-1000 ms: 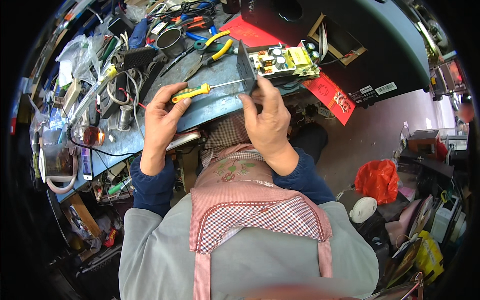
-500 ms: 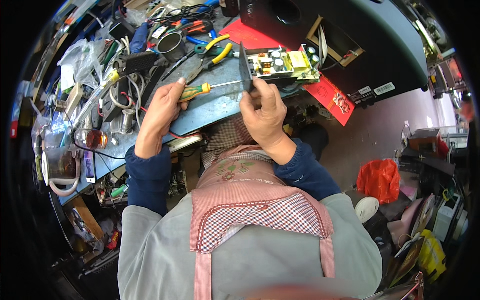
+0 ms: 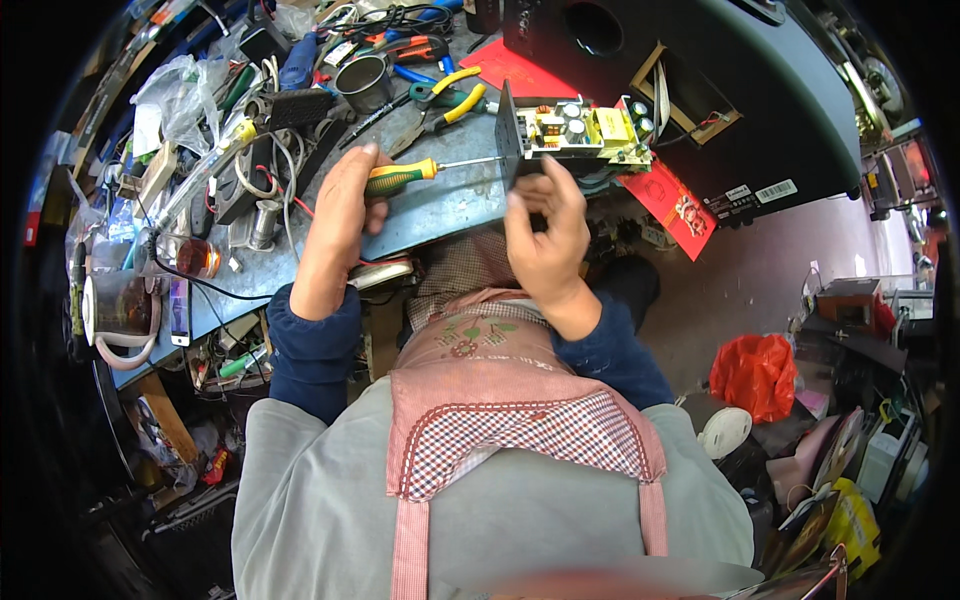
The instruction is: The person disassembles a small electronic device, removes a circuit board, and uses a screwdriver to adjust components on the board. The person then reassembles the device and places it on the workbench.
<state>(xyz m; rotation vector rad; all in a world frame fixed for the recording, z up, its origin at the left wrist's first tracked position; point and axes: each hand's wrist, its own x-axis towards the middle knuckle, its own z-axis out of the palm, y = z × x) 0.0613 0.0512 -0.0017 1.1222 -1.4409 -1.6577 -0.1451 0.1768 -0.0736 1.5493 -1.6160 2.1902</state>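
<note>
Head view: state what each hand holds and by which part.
The left hand holds a screwdriver by its handle. Whether the right hand grips the black panel beside it cannot be told.

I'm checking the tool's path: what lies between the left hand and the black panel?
In the head view, the screwdriver: the left hand holds it, and its shaft points toward the black panel.

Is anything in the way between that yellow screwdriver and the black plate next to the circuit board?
Nothing visible is. The left hand holds the screwdriver by its handle, and the metal shaft runs straight to the black plate. The yellow-handled pliers lie beyond the shaft, out of its line.
</note>
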